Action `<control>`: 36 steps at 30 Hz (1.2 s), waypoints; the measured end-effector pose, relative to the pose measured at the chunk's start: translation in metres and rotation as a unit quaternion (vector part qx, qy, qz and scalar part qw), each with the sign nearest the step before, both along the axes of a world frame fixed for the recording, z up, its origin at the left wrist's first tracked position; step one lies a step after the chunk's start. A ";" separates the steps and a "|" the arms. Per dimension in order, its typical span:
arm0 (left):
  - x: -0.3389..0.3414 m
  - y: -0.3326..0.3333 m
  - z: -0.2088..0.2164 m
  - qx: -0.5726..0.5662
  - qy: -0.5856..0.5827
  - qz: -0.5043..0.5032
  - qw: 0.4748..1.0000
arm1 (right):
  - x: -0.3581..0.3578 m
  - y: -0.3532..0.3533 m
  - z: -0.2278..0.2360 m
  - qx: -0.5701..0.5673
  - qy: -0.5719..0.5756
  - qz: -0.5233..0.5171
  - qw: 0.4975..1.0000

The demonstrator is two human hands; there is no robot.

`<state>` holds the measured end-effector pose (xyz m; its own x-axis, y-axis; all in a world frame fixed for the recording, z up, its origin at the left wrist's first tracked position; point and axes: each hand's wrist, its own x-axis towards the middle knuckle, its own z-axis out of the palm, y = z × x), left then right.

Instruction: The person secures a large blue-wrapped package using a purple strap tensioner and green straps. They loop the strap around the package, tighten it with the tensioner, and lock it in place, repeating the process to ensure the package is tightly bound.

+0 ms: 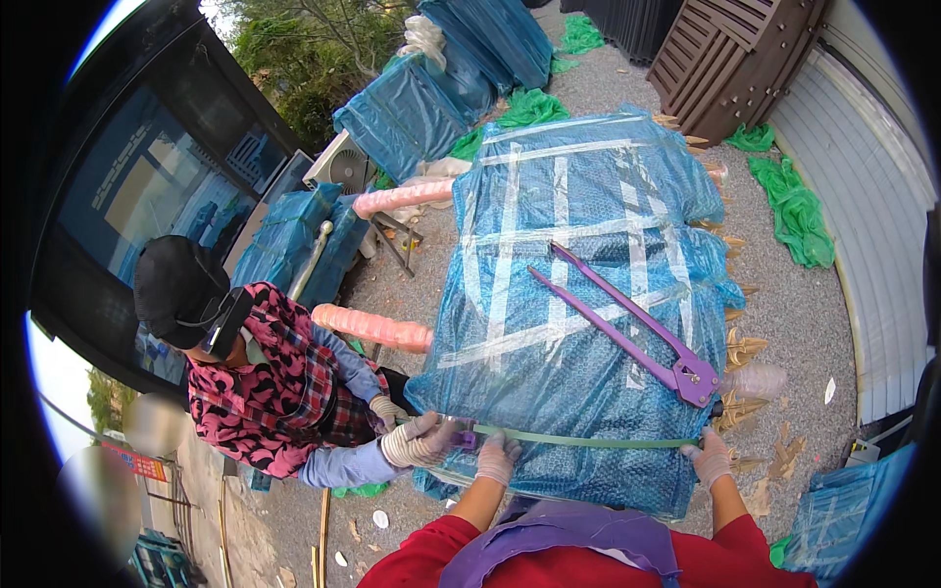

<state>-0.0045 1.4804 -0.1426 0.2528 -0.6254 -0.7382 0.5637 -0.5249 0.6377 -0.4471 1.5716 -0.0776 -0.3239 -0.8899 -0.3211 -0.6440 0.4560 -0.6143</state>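
In the head view, a green strap (578,440) lies across the near side of a big bundle (588,225) in blue bubble wrap. The person's left hand (500,457) touches the strap near its left part, and the right hand (713,459) is at its right end, by the bundle's edge. The fingers of both hands bend there, but one cannot tell if they squeeze the strap or just press on it. A helper (260,372) has a gloved hand (417,443) next to a small purple thing (465,438) at the strap's left end.

The strap could twist or slip if the two people pull unevenly. A hard tug could pinch fingers under it. The wrap could rip on the pointy gold tips (745,348) if it rubs them. The long purple tool (696,379) could slide off if the bundle gets a bump, because its head sits close to the edge.

The wrap looks bumpy and shiny, with white tape (505,260) on it. All this is outside, on gray gravel (794,328), with a ridged wall (843,147) on the right.
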 end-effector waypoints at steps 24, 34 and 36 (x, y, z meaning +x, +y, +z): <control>-0.017 -0.015 0.007 0.000 0.046 -0.025 0.999 | -0.016 -0.076 0.069 0.102 0.214 0.211 0.948; -0.020 -0.021 -0.001 0.009 -0.003 -0.064 0.998 | 0.146 -0.167 0.051 -0.100 -0.084 0.384 0.914; -0.024 -0.030 -0.004 0.019 -0.001 -0.067 0.998 | 0.186 -0.167 0.047 -0.057 -0.125 0.411 0.901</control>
